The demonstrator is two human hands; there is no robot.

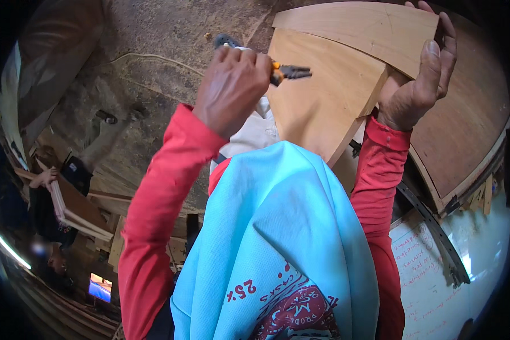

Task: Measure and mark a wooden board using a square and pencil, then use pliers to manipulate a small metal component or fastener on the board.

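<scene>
1. Head view: the left hand (pixel 232 90) is closed around orange-handled pliers (pixel 286 72), whose dark tips point at a curved plywood panel (pixel 323 102).
2. Head view: the right hand (pixel 419 79) is curled over the edge of an upper plywood strip (pixel 362 31), fingers wrapped around it.

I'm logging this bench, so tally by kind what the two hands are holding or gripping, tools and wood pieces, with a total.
Pliers with orange grips, in the left hand: 1
Plywood panels, the upper gripped by the right hand, a lower one beneath: 2
Total: 3
</scene>
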